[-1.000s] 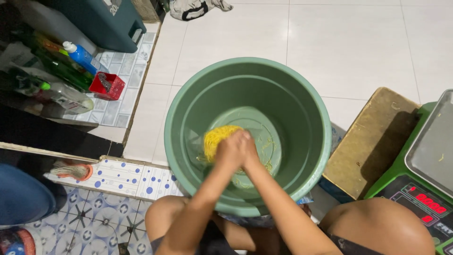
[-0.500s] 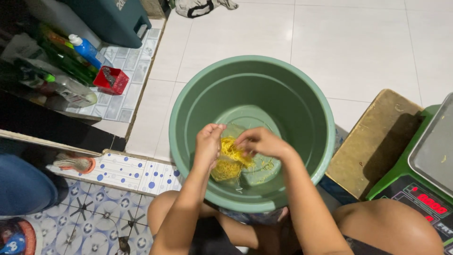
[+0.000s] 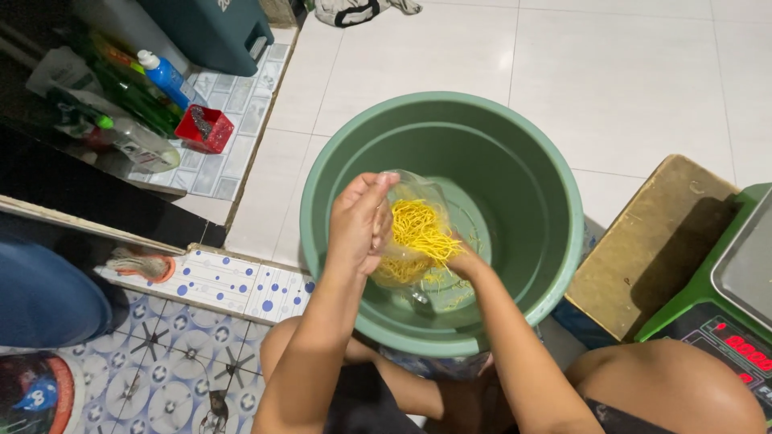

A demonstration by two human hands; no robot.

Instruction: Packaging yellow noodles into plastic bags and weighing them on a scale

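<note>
Here, my left hand [image 3: 359, 223] and right hand [image 3: 460, 262] clasp a clear bag of yellow noodles [image 3: 414, 233] over the green tub [image 3: 555, 193], fingers closed; a loose grip could spill strands.

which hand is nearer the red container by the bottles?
Left. The left hand is over the near-left side of the green basin, on the side of the red container, gripping the bag of yellow noodles. The right hand is under the bag, farther away.
</note>
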